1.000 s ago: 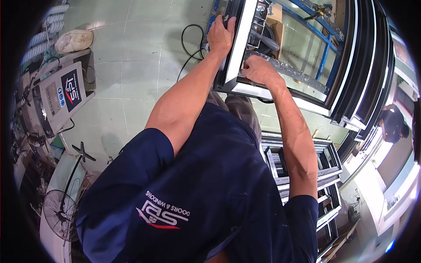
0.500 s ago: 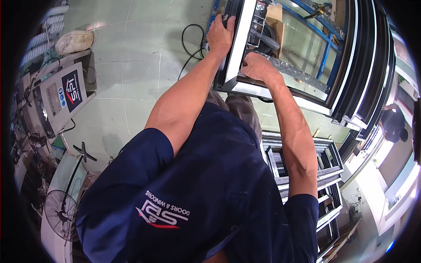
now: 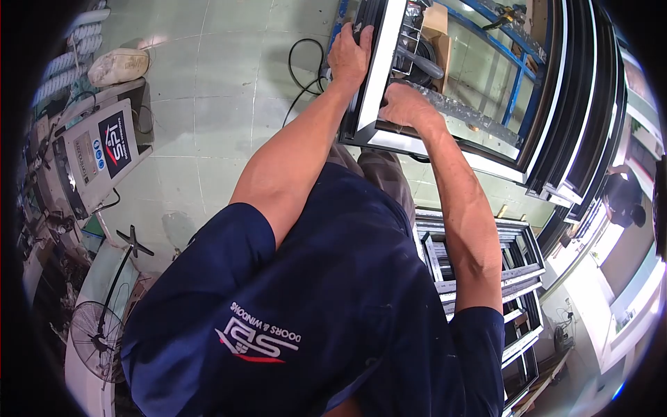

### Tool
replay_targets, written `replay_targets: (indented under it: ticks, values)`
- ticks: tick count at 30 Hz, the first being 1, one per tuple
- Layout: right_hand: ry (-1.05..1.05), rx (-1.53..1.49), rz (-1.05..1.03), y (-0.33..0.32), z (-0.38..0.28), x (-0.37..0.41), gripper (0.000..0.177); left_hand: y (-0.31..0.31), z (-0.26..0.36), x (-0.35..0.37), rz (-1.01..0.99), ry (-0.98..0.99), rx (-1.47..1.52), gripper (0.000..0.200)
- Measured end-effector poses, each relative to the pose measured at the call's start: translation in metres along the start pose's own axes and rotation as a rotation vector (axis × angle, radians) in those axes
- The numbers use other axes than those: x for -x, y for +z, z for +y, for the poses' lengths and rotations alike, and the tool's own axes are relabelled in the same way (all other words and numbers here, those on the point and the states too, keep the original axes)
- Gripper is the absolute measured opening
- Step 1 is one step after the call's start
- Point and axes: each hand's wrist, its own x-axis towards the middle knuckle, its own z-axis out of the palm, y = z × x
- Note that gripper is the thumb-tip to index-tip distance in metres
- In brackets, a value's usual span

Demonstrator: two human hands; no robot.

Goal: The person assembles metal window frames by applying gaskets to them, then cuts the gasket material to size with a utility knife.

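A black-and-white window frame (image 3: 379,69) lies in front of me at waist height. My left hand (image 3: 349,57) grips its dark outer side, thumb apart from the fingers. Inside the near left corner, my right hand (image 3: 406,106) is closed, knuckles up, against the frame's inner edge. Its fingertips are hidden, and whatever they pinch is too small or covered to make out. Just beyond that hand, a grey-handled tool (image 3: 422,64) shows through the opening, by a cardboard box (image 3: 439,42) and coiled black cable.
Blue metal supports (image 3: 515,90) show beneath the frame. More dark frames (image 3: 583,97) stand at the right, with stacked frames (image 3: 517,257) below my right arm. A black cable (image 3: 295,66) loops across the floor. At left are a machine (image 3: 101,153) and a fan (image 3: 97,340). Another person (image 3: 623,194) is far right.
Almost nothing differs. My right hand has shifted very slightly at the frame's corner, while my left hand stays in place.
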Motion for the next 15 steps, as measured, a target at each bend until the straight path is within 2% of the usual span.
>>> replay_targets:
  ticks: [15]
  values:
    - [-0.084,0.032,-0.041,0.004,0.009,-0.005,0.034,0.005,-0.003,-0.002,0.030,0.028,-0.019,0.064]
